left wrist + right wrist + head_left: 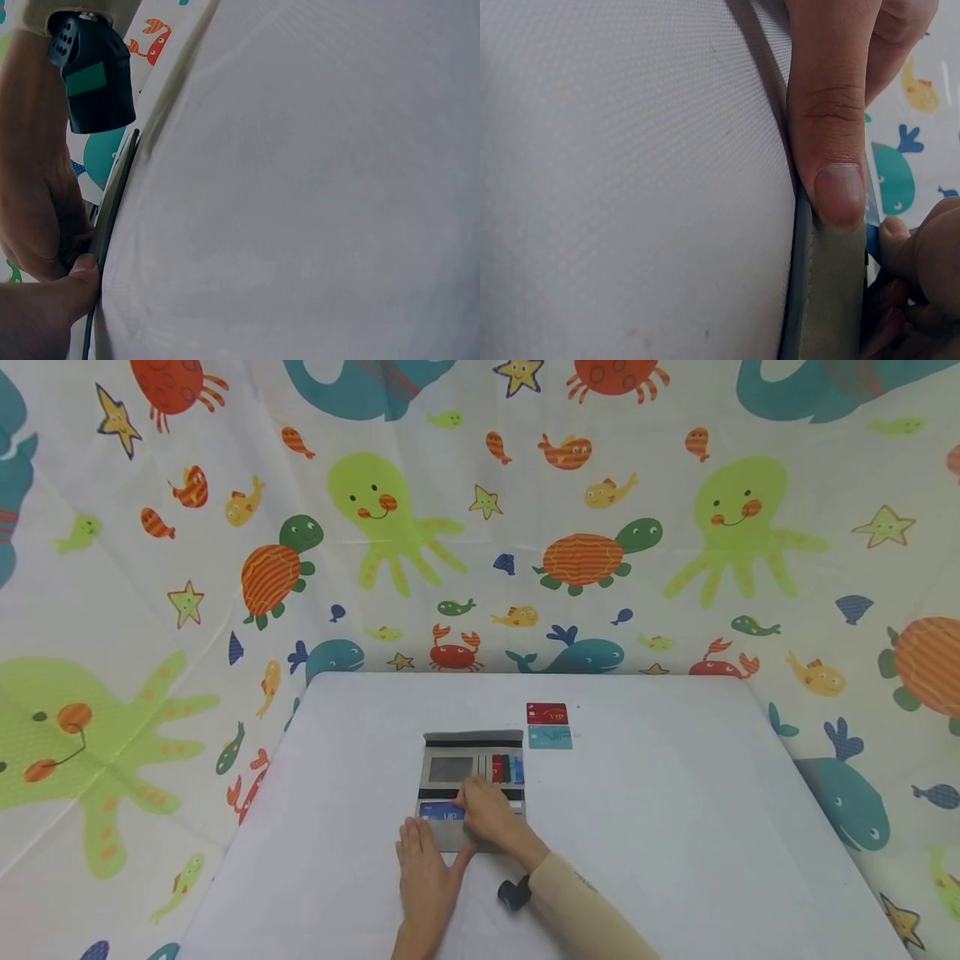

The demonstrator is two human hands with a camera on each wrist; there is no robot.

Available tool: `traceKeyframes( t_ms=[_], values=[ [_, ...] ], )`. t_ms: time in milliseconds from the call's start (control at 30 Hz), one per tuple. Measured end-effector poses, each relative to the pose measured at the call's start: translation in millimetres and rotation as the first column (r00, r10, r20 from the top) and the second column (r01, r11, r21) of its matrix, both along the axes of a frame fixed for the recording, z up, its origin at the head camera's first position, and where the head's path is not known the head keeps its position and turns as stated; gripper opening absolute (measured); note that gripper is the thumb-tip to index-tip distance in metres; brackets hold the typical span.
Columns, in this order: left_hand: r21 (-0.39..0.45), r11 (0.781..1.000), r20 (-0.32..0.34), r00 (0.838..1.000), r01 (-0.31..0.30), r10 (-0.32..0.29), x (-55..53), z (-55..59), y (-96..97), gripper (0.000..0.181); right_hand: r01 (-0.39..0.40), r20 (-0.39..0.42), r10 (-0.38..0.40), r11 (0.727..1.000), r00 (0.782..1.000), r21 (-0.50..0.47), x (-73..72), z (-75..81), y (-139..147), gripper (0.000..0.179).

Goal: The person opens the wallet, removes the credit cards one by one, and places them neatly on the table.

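An open grey wallet (452,838) lies flat on the white table. A blue VIP card (441,811) sits partly in its lower pocket, the upper strip showing. My right hand (487,814) is curled over this card, pinching its edge, with blue visible at the thumb in the right wrist view. My left hand (429,868) rests with straight fingers on the wallet's lower left corner, and its thumb (840,187) presses the near edge. Above, the wallet holds a red card (497,767) and a blue card (516,768) beside a clear window (451,769).
A red VIP card (547,713) and a teal VIP card (550,737) lie on the table (660,810) to the wallet's upper right. A black wrist camera (513,893) hangs below the right sleeve (585,910). Behind the table hangs a sea-animal curtain (480,468).
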State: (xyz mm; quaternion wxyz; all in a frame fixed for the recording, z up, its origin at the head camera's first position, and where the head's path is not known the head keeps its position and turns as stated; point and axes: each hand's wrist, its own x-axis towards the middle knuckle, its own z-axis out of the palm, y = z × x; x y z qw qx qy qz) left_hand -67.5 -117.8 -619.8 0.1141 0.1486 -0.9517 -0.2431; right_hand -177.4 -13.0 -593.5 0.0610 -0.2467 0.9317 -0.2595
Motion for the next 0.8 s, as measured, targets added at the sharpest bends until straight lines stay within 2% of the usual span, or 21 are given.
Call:
traceKeyframes(
  t_ms=[200,433,567,800],
  values=[
    [0.009,1.000,0.004,1.000,-0.003,0.003,-1.7,2.3,0.8,0.106,0.034,0.033,-0.034,0.999,0.999,-0.013,-1.5,0.7,0,0.006],
    [0.000,1.000,0.012,1.000,0.000,0.000,-2.9,4.0,1.8,0.105,0.051,0.011,-0.051,0.999,0.999,-0.011,-1.4,-0.3,0,0.011],
    [-0.009,1.000,0.012,1.000,0.003,-0.002,-2.9,2.6,1.4,0.104,0.039,0.008,-0.039,0.999,0.999,-0.004,-2.1,-2.3,2,0.014],
    [-0.027,1.000,0.029,1.000,0.009,-0.008,-1.2,3.0,-0.2,0.102,-0.002,0.081,0.006,0.999,0.997,-0.050,-3.4,-1.6,10,0.028]
  ],
)
